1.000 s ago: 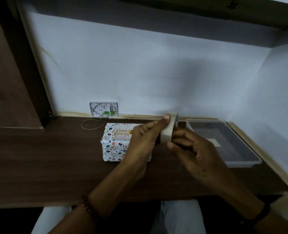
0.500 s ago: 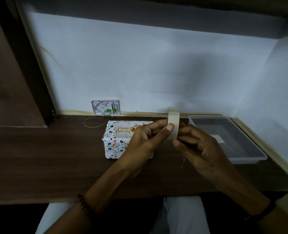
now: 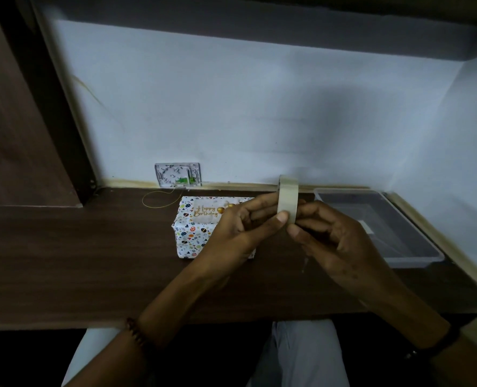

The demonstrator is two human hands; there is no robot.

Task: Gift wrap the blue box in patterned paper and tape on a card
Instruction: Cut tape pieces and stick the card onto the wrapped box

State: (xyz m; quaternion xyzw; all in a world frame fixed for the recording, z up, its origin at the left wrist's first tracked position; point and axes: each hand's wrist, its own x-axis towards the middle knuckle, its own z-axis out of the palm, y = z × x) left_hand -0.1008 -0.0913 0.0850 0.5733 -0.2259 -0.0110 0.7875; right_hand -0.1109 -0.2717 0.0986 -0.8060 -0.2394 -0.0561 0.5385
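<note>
The box (image 3: 192, 236), wrapped in white paper with small coloured patterns, sits on the dark wooden desk (image 3: 92, 261). A "Happy Birthday" card (image 3: 208, 212) lies on its top; my left hand hides the box's right part. Both hands hold a roll of pale tape (image 3: 287, 198) upright above the desk, just right of the box. My left hand (image 3: 242, 230) grips the roll, thumb on its outer face. My right hand (image 3: 335, 238) pinches at the roll's lower edge with thumb and fingers.
A clear plastic tray (image 3: 416, 256) stands at the right against the side wall. An open wall socket plate (image 3: 177, 174) and a loop of thin yellow wire (image 3: 159, 198) sit behind the box. The desk's front edge runs just above my knees.
Both hands have kept hold of the tape roll; the roll has turned a little and my left thumb has slid down its face toward my right fingers. The box has not moved.
</note>
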